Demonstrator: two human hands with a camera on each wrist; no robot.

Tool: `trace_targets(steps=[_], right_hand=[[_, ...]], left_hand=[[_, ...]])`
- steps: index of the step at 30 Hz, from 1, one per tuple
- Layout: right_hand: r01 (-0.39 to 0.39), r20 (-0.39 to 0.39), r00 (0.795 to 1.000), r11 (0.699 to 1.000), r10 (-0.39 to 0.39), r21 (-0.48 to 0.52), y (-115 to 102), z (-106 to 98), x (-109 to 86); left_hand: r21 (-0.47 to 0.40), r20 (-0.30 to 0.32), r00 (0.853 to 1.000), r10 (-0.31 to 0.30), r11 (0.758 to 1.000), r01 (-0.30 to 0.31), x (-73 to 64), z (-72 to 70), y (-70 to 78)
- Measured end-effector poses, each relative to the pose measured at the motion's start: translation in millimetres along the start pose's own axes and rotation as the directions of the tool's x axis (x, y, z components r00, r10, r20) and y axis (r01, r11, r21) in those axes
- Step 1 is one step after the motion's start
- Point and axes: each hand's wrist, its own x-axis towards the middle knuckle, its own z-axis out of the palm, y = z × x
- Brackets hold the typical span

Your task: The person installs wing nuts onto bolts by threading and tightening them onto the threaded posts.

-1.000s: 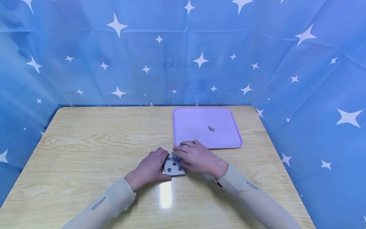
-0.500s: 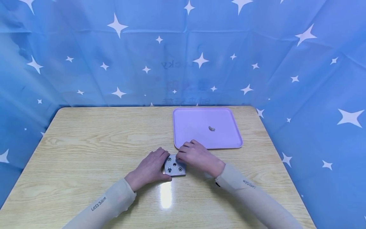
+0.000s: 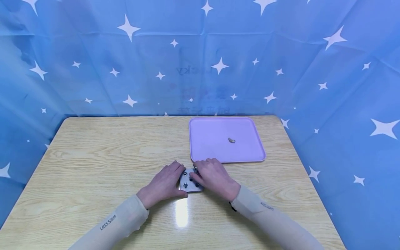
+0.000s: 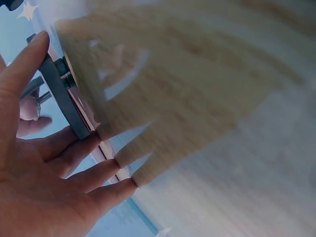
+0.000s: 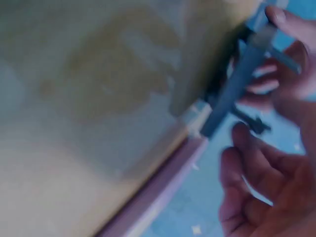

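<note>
While a blue curtain (image 3: 162,55) with white stars hangs behind the wood-grain tabletop (image 3: 109,146), a lilac tray (image 3: 209,133) lies toward its far right, carrying small brass-coloured pieces (image 3: 231,140). Just in front of the tray, the right hand (image 3: 216,177) hides part of a grey metal plate (image 3: 191,188) from above. The plate sits between both hands. The left hand (image 3: 165,182) has a firm grip across its left side, thumb near, fingers far. The right hand's grip is loosely bent beside a threaded bolt (image 5: 245,117); whether it pinches, I cannot tell.
</note>
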Motion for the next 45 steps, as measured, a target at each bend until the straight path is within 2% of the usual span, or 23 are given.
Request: trace_targets(steps=[2,4,7,10,12,16,22,27,31,34,36,38,41,43,45], right_hand=[[0.038,0.070,0.997,0.999,-0.038,0.007,5.2,-7.7,0.3],[0.105,0.143,0.984,0.994,-0.105,0.007,11.4,-16.0,0.5],[0.248,0.230,0.944,0.969,-0.235,-0.025,19.1,-25.2,1.2],[0.349,0.268,0.910,0.933,-0.316,-0.083,23.1,-28.9,1.4],[0.377,0.268,0.902,0.920,-0.339,-0.104,24.2,-28.7,1.8],[0.379,0.229,0.909,0.919,-0.349,-0.106,24.2,-24.6,3.3],[0.329,0.134,0.940,0.937,-0.313,-0.117,18.1,-11.9,5.2],[0.182,0.056,0.982,0.980,-0.178,-0.075,6.5,-2.1,6.4],[0.065,0.055,0.996,0.997,-0.063,-0.030,0.0,-0.1,4.9],[0.031,0.108,0.994,1.000,-0.030,0.000,1.1,-5.8,2.1],[0.050,0.153,0.987,0.999,-0.051,0.014,4.8,-12.6,0.4],[0.101,0.201,0.974,0.995,-0.102,0.016,9.6,-20.1,-0.4],[0.233,0.253,0.943,0.972,-0.218,-0.030,16.9,-27.7,0.2],[0.304,0.269,0.923,0.950,-0.277,-0.067,20.2,-29.7,0.6],[0.345,0.264,0.913,0.934,-0.311,-0.093,22.0,-29.3,0.9]], left_hand=[[0.005,-0.003,1.000,0.004,1.000,-0.004,-0.1,-0.2,0.2],[0.011,-0.004,1.000,0.006,1.000,-0.006,0.1,-0.5,0.5],[0.018,-0.003,1.000,0.005,1.000,-0.005,0.3,-1.2,0.7],[0.018,0.003,1.000,0.005,1.000,-0.005,0.6,-1.7,0.8],[0.018,0.007,1.000,0.005,1.000,-0.005,0.8,-1.8,0.9],[0.017,0.014,1.000,-0.001,1.000,0.001,1.2,-1.9,1.3],[0.009,0.030,0.999,-0.021,1.000,0.020,1.8,-2.7,2.3],[0.006,0.038,0.999,-0.022,1.000,0.022,2.2,-3.4,2.8],[0.010,0.034,0.999,-0.011,1.000,0.011,2.0,-3.3,2.8],[0.020,0.029,1.000,0.000,1.000,-0.001,1.6,-3.3,2.9],[0.022,0.028,1.000,0.005,1.000,-0.006,1.4,-3.6,3.1],[0.018,0.030,1.000,0.006,1.000,-0.006,1.4,-4.1,3.1],[0.009,0.034,0.999,-0.001,1.000,0.001,1.9,-5.0,3.0],[0.008,0.037,0.999,-0.006,1.000,0.006,2.1,-5.3,2.9],[0.007,0.040,0.999,-0.009,1.000,0.008,2.2,-5.2,2.8]])
